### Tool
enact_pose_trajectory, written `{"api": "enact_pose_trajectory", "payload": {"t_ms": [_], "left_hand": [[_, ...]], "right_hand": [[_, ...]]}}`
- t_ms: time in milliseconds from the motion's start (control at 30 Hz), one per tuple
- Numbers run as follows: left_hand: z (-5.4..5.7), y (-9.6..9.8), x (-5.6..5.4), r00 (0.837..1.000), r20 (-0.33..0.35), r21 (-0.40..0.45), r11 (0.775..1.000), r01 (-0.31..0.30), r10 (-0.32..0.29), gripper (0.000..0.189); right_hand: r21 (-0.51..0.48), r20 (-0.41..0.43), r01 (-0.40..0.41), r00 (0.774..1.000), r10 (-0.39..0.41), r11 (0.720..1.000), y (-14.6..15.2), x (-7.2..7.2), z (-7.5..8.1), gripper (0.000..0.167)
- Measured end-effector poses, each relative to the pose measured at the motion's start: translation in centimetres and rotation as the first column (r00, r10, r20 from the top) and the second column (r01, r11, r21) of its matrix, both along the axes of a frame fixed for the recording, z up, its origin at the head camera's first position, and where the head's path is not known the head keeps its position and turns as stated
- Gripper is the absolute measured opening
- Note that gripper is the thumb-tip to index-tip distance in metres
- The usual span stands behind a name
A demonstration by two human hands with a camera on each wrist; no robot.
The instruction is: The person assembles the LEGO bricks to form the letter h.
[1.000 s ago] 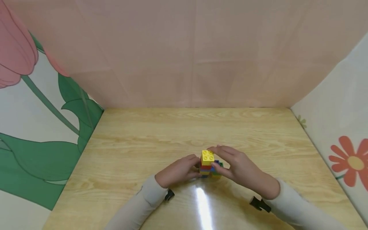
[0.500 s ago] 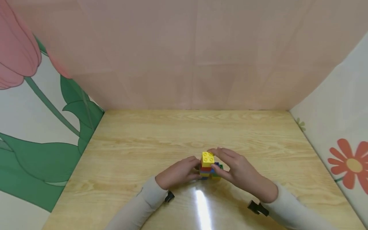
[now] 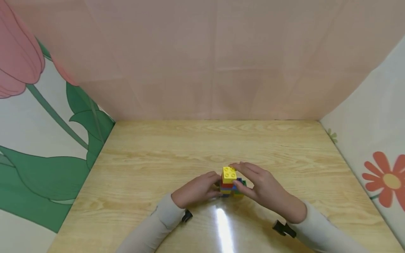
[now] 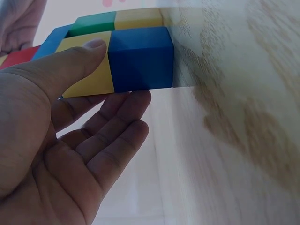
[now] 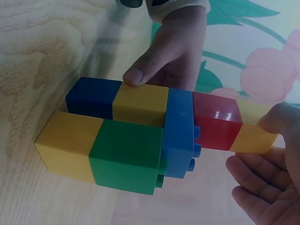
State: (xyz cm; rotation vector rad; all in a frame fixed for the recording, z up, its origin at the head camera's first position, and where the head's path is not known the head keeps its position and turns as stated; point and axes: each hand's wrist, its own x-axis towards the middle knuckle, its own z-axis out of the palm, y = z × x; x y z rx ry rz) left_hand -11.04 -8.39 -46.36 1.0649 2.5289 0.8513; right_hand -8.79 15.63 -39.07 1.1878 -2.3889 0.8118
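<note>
A small stack of coloured plastic building bricks is stood near the middle of the pale wooden table, and it is steadied low down by the left hand, whose thumb is pressed against a lower yellow brick beside a blue brick. The topmost yellow square brick is pinched between thumb and fingers by the right hand, so the step in hand is judged to be the seating or adjusting of that top brick. A straight downward press, with the base kept held, would be called for next.
</note>
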Motion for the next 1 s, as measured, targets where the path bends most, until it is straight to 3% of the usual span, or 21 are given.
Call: {"api": "enact_pose_trajectory", "payload": {"t_ms": [300,567,1000], "left_hand": [[-0.11,0.0,0.15,1.0,0.001,0.0,1.0,0.004,-0.004,0.042],[-0.02,-0.13,0.12,1.0,0.0,-0.004,1.0,0.0,0.0,0.04],[-0.23,0.05,-0.03,1.0,-0.001,-0.009,1.0,0.001,-0.001,0.041]], "right_hand": [[0.049,0.001,-0.014,1.0,0.014,0.999,0.08,0.0,0.43,0.043],[0.079,0.064,0.009,0.998,-0.014,0.997,-0.05,0.25,0.85,0.046],[0.092,0.056,0.013,0.998,-0.018,0.996,0.04,0.11,0.72,0.047]]}}
